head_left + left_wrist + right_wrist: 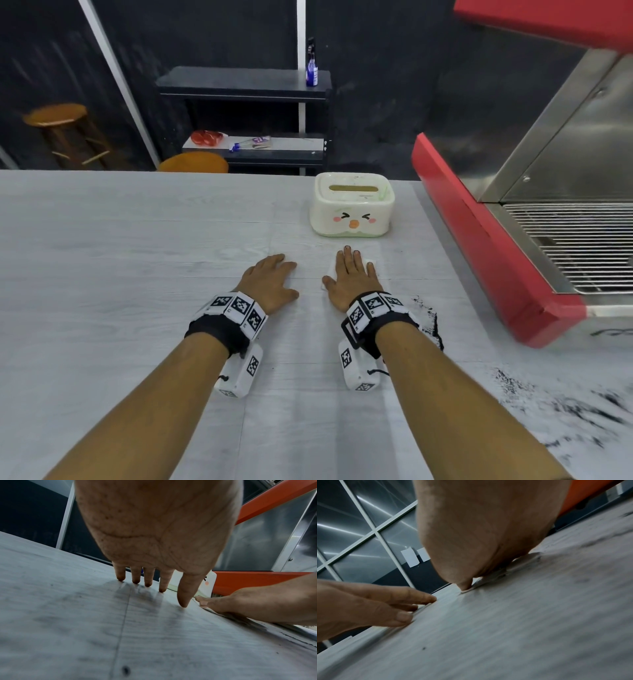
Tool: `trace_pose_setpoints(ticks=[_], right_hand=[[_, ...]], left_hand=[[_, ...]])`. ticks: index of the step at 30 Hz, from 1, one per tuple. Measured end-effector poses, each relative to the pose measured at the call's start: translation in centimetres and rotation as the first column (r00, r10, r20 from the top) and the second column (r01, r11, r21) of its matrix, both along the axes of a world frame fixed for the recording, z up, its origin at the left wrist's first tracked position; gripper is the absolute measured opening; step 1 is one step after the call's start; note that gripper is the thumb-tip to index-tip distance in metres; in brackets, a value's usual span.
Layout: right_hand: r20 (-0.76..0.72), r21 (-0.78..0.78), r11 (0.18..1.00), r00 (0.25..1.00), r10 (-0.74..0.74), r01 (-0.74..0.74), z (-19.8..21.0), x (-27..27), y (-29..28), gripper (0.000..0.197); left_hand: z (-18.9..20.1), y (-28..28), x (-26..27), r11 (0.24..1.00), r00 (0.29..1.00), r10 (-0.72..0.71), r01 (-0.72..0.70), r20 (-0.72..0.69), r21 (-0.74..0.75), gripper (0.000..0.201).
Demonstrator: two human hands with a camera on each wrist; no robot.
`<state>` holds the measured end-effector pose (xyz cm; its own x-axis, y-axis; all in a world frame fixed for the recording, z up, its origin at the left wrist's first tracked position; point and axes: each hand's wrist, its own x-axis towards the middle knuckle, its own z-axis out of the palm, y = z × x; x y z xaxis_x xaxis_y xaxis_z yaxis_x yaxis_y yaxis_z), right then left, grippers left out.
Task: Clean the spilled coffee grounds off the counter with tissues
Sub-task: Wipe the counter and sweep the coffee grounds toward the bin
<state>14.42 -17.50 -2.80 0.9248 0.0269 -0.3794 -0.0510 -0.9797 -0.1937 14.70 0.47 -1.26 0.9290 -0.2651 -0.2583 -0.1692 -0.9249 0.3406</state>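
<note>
flat right hand (352, 279) on tissue (329, 273)

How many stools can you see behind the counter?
2. One wooden stool stands far left by the dark wall. The other stool peeks over the counter's far edge, only its orange seat showing. The counter may hide more.

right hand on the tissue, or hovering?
Touching. Head view shows the right hand flat on the tissue, white edges poking out around it; right wrist view shows the thumb pressing it.
</note>
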Motion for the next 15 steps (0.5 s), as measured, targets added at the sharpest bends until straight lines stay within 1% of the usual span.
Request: trace_pose_setpoints(ticks=[9,15], right_hand=[[-0.011,-0.021,0.983,0.983,-0.183,0.183,-0.1,-2.9,-4.7,0.066],[-0.034,-0.039,0.967,0.966,-0.255,0.253,0.1,-5.9,-6.9,0.066]], left_hand=[[0.2,-1.1,-1.2,0.997,0.997,-0.077,0.077,-0.013,-0.006,0.069],[0.4,-2.5,-2.5,0.994,0.994,-0.110,0.110,-0.014,-0.011,0.070]])
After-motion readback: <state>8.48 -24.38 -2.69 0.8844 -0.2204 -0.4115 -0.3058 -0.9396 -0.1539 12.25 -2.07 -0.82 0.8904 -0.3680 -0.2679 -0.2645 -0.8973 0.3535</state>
